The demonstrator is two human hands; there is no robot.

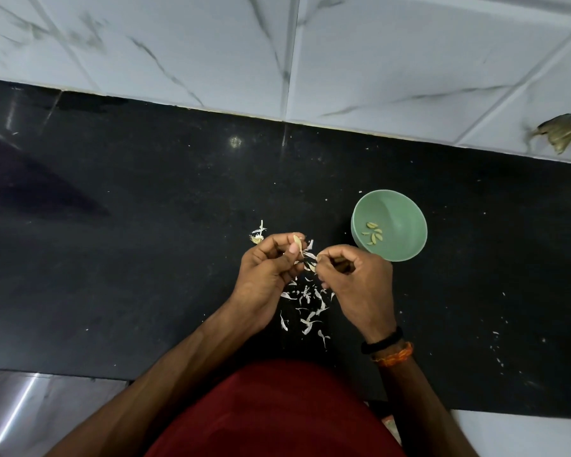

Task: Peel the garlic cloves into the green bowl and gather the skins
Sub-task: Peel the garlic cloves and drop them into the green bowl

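Note:
My left hand [267, 268] pinches a small pale garlic clove [297, 240] between thumb and forefinger above the black counter. Just to its right, my right hand [353, 278] has its fingers curled and pinches a strip of white skin [310, 256] that stretches from the clove. The green bowl [406, 209] stands on the counter just behind and to the right of my right hand, with several peeled cloves [373, 233] on its bottom. Loose white skins [305, 305] lie scattered on the counter below and between my hands.
The garlic root stub with a few skins [257, 235] lies just behind my left hand. The black counter [145, 242] runs to a white marble-tiled wall [277, 54] at the back. A chipped spot [559, 131] marks the tiles at far right. The counter's front edge is by my red shirt.

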